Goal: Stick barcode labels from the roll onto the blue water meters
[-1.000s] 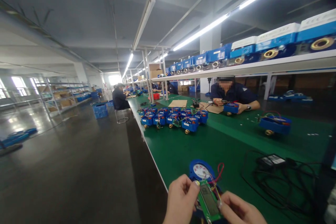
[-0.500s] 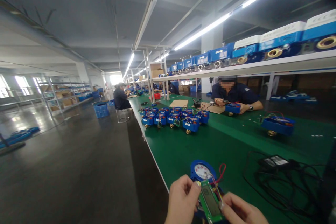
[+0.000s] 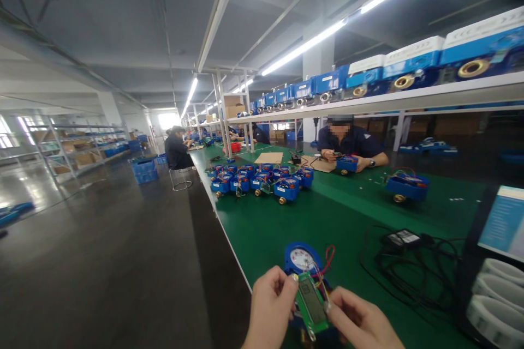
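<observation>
A green circuit board with a grey LCD (image 3: pixel 311 301) is held up near the bottom of the view. My left hand (image 3: pixel 271 305) pinches its upper left edge between thumb and fingers. At its right edge, my right hand (image 3: pixel 360 316) is closed, its fingertips on the board's side by the thin wires. Red and yellow wires (image 3: pixel 328 259) run from the board toward a blue water meter (image 3: pixel 302 256) with a round white dial, which sits on the green table just behind. The board and my hands hide much of the meter's body.
Several blue meters (image 3: pixel 262 180) stand grouped on the green table (image 3: pixel 245 229); another meter (image 3: pixel 407 185) is farther right. Black cables with an adapter (image 3: pixel 403 238), label rolls (image 3: pixel 497 305) and a screen (image 3: pixel 503 223) lie right. A co-worker (image 3: pixel 352 142) sits opposite. A shelf (image 3: pixel 368 99) overhangs the table.
The view has turned to the right, so the screen and label rolls now show. Both hands still hold the circuit board in much the same way.
</observation>
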`<state>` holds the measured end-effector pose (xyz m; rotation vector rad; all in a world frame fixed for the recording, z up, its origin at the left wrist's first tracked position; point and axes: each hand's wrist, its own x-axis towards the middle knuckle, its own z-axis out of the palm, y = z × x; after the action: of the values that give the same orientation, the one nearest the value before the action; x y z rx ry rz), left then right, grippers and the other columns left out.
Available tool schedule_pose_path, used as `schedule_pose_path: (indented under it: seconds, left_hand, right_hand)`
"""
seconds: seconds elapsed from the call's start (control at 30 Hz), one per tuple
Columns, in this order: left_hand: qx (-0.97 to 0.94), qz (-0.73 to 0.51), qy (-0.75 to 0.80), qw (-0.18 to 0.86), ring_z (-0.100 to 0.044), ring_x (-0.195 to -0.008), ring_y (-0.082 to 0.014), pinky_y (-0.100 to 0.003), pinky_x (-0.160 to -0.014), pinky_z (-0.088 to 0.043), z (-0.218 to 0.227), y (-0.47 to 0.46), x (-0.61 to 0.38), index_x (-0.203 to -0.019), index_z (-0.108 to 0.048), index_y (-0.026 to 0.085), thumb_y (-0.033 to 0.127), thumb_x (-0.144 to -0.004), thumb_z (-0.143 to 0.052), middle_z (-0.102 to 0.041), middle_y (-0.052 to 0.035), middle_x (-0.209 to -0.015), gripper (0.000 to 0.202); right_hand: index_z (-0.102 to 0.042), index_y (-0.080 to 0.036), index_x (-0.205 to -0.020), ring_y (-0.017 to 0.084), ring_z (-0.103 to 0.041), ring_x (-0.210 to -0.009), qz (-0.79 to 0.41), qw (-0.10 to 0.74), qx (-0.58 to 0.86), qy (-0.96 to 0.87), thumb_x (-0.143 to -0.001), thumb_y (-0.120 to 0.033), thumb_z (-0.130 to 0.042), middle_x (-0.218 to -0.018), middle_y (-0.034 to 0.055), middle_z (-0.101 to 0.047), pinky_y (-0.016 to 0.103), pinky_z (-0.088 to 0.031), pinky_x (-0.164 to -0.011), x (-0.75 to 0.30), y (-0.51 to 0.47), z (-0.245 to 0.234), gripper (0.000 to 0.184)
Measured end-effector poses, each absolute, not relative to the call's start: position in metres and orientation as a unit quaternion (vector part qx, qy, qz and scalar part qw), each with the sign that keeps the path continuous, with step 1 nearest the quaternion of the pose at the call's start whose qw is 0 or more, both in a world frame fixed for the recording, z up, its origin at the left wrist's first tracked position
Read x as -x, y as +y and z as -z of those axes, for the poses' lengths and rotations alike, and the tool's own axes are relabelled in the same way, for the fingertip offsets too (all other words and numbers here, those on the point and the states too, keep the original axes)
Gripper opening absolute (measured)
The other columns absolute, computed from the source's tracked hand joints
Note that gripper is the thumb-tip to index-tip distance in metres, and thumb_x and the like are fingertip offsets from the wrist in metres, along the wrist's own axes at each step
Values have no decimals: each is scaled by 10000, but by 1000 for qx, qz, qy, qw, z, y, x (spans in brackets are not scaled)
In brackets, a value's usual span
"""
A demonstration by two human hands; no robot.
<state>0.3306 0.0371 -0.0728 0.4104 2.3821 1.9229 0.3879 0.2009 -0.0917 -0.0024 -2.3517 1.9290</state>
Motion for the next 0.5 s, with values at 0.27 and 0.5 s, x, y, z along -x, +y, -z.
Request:
schedule_pose_path:
  seconds: [0.27, 0.5]
  left_hand:
    - [-147, -613, 775, 37, -442, -420, -103, -209, -453, -333, 59, 34, -336, -606, -445, 195, 488, -780, -481, -485, 34, -479, 343]
    - [-148, -610, 778, 41, -437, -416, -100, -205, -454, -332, 54, 36, -337, -595, -444, 193, 513, -767, -499, -481, 37, -470, 368]
  right_hand:
    - [-489, -188, -601, 126, -412, -525, -624, 81, 10, -778, -763, -435, -522, -539, -37, -425, 238, -313, -505, -393, 197, 87, 297]
    - [-478, -190, -601, 117, -404, -515, -629, 97, 20, -771, -770, -367, -512, -527, -45, -424, 233, -313, -501, -395, 194, 81, 247]
